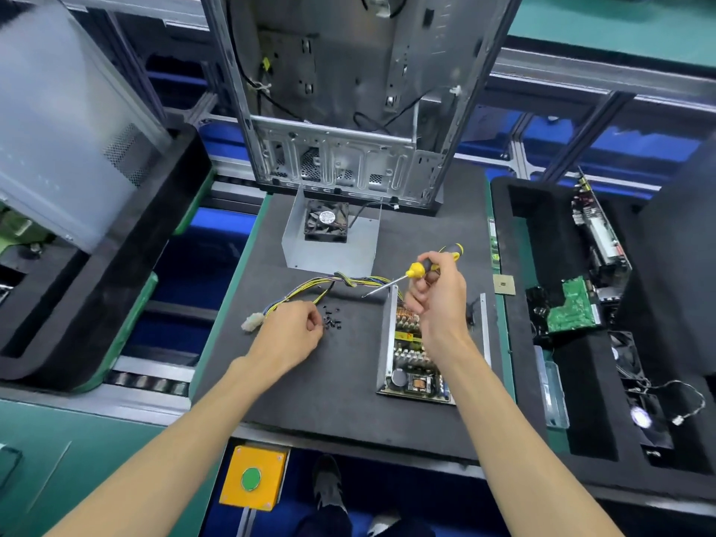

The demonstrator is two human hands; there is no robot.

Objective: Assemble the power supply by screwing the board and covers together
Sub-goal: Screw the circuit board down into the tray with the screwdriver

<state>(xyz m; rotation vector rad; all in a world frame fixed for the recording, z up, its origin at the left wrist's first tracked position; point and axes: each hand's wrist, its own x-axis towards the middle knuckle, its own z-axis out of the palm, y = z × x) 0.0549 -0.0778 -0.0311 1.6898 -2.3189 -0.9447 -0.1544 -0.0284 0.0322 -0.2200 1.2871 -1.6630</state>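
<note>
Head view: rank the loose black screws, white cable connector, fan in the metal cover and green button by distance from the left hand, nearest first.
From the left hand:
1. Black screws, at its fingertips, just to the right.
2. White cable connector, just off its left side.
3. Fan, up the mat in the metal cover.
4. Green button, below the mat's near edge.

1. Screwdriver [434,263] – yellow and black handle, bare silver shaft.
2. Wire bundle [329,284] – yellow, black and blue strands, ending in a whitish connector [251,322].
3. Screws [331,321] – small, black, against the dark grey mat [310,381].
4. Power supply board [412,354] – copper-orange coils, a yellow label, grey metal tray.
5. Cover [329,250] – plain silver-grey; its fan [326,222] is black.
6. Worktop [77,439] – green.
7. Button box [253,478] – orange-yellow with a green round button.
8. Right tray [542,234] – black foam, holding a green circuit board [573,308].
</note>
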